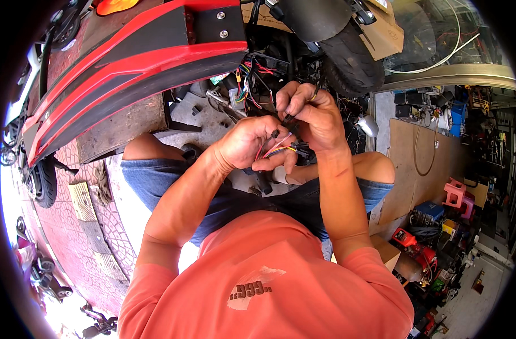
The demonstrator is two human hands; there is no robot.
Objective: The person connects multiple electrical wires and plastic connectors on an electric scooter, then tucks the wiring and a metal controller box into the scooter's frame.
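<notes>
Clearly, the red-and-black panel (139,70) stands just beyond the left forearm, so a careless lift might scrape skin on its edge. The left hand (247,142) has its fingers curled in on thin coloured wires (277,150), which lie between both hands; too firm a tug could strain a joint. Beyond, the loose wire bundle (250,85) might snag a knuckle. The right hand (319,116) has its fingers narrowed, seemingly pinching a small dark piece (289,120); a slip could drop it, and the tyre (357,62) beyond may crowd that hand.
</notes>
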